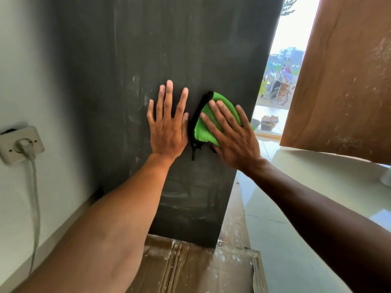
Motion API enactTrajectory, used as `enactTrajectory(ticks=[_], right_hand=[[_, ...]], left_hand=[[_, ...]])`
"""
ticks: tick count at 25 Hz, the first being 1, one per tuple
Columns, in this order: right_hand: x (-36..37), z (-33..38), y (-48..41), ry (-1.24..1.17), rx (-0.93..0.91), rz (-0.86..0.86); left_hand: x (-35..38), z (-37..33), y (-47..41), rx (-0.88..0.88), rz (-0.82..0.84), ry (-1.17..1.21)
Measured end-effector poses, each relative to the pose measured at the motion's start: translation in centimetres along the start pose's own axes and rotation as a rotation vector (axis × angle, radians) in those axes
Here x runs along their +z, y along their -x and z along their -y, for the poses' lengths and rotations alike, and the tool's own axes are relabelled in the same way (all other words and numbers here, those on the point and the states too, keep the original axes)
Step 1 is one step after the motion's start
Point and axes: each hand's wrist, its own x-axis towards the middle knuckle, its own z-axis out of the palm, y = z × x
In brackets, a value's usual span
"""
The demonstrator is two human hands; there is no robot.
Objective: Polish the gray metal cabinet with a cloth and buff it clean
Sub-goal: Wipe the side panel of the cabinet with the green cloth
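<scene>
The right grip (232, 136) lies flat, fingers straight and spread, pressing the green cloth (204, 132) against the side of the gray cabinet (169, 49); the cloth sits under its fingers, a black edge showing just to their left; the left grip (169, 127), also wide, flat and holding nothing, braces the panel just beside the cloth; pale smears (135, 85) show beyond the left grip and below both; to my eye, good buffing here wants even pressure and overlapping passes toward those smears.
</scene>
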Motion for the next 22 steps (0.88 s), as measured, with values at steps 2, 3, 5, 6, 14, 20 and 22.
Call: enactTrajectory(ticks=[2, 3, 5, 6, 14, 20, 22], right_hand=[[2.0, 3.0, 3.6, -0.009, -0.026, -0.011], [3.3, 4.6, 5.9, 0.006, -0.089, 0.005], [5.6, 7.4, 10.2, 0.072, -0.221, 0.081], [6.4, 8.4, 11.7, 0.118, -0.276, 0.107], [3.6, 4.4, 6.5, -0.023, 0.053, -0.055], [7.0, 9.5, 12.5, 0.021, -0.131, 0.037], [8.1, 12.0, 14.8, 0.02, -0.146, 0.073]], left_hand=[[1.0, 1.0, 2.7, 0.022, 0.012, -0.009], [1.4, 1.6, 4.0, 0.033, 0.019, -0.008], [2.3, 2.4, 6.0, 0.039, 0.044, 0.003], [2.6, 2.5, 6.8, 0.039, 0.049, 0.007], [3.4, 1.2, 10.0, -0.037, 0.064, 0.028], [5.1, 1.9, 15.0, 0.004, 0.12, 0.038], [5.1, 2.6, 17.1, 0.044, 0.17, 0.026]])
